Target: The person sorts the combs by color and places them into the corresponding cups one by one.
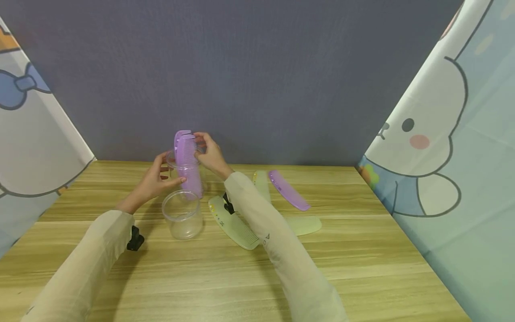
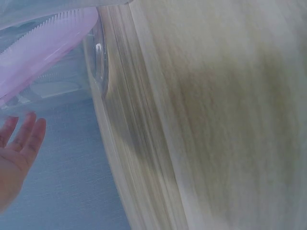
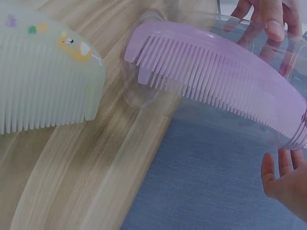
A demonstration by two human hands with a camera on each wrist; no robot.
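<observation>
Two purple combs (image 1: 187, 154) overlap and stand upright, their lower parts inside a clear plastic jar (image 1: 173, 172) at the back left of the table. My left hand (image 1: 154, 179) holds this jar from the left, thumb on the near side. At the combs' upper right edge, my right hand (image 1: 211, 156) pinches a purple comb between thumb and fingers. In the right wrist view, one purple comb (image 3: 211, 64) shows its teeth through the jar wall. A second clear jar (image 1: 183, 217) stands nearer, just in front of the first.
A pale green comb (image 1: 233, 223) lies beside the near jar. Other pale green combs (image 1: 303, 225) lie partly hidden under my right sleeve. Farther right rests another purple comb (image 1: 289, 191). A grey panel (image 1: 241, 89) rises along the table's back edge, with printed cloth (image 1: 462, 179) at the sides.
</observation>
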